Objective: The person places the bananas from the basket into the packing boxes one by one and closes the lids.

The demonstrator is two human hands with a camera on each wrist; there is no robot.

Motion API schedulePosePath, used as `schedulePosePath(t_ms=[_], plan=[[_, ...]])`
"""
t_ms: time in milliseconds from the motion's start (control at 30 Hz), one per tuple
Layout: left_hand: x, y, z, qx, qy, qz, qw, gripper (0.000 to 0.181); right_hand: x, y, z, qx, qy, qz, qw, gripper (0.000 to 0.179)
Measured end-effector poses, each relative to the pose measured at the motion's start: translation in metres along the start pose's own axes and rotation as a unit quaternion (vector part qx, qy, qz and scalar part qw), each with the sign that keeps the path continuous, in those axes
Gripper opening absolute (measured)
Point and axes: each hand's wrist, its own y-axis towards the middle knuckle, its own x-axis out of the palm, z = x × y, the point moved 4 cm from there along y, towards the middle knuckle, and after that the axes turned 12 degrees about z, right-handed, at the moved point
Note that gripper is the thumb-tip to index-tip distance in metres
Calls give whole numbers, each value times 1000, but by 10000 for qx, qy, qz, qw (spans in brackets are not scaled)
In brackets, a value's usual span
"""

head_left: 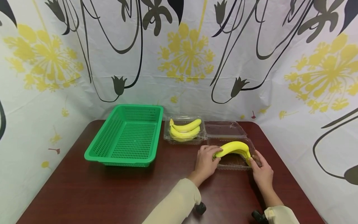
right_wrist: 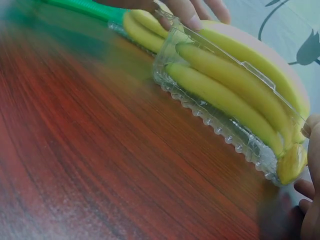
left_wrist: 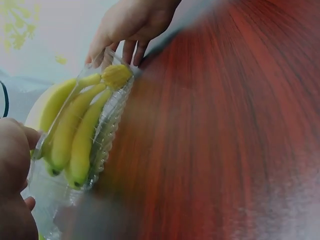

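A bunch of yellow bananas [head_left: 235, 147] sits in an open clear plastic clamshell box [head_left: 232, 167] on the table. At the bunch's left end my left hand [head_left: 205, 161] grips the tip of the top banana, its fingertips reaching inside the rim. My right hand [head_left: 263, 172] pinches the box's right wall beside the stem, thumb inward and fingers outside. In the right wrist view, two lower bananas [right_wrist: 225, 100] lie within the wall while the upper banana [right_wrist: 265, 55] bulges above the rim. Seen from the left wrist, the joined stem [left_wrist: 116, 76] is right under the right hand's fingers.
The box's lid [head_left: 225, 129] is folded back toward the wall. To its left stands a closed clear box [head_left: 166, 132] with bananas [head_left: 185, 130] inside. A green plastic basket [head_left: 124, 160] sits at the left on the dark red table [head_left: 112, 193]. A patterned cloth [head_left: 181, 93] hangs behind.
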Motion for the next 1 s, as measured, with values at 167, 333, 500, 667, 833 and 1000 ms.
schedulePosePath(t_ms=[167, 333, 500, 667, 833, 1000], plan=[[3, -9, -14, -718, -913, 268, 9929, 38, 1, 0, 2, 86, 2, -41, 10000, 50], [7, -20, -29, -1476, -2003, 496, 9673, 42, 1, 0, 2, 117, -7, -10, 9999, 50], [9, -25, -36, -1535, -2493, 488, 9549, 44, 0, 0, 0, 99, -15, -26, 9999, 50], [9, -28, -37, -1473, -2758, 335, 9493, 44, 1, 1, 0, 117, 40, -33, 9999, 50], [9, -29, -38, -1627, -2958, 229, 9410, 44, 1, 4, -2, 24, 14, 25, 10000, 49], [7, -30, -40, -1648, -3063, 192, 9374, 46, -5, 8, -2, 258, 122, -30, 9996, 50]])
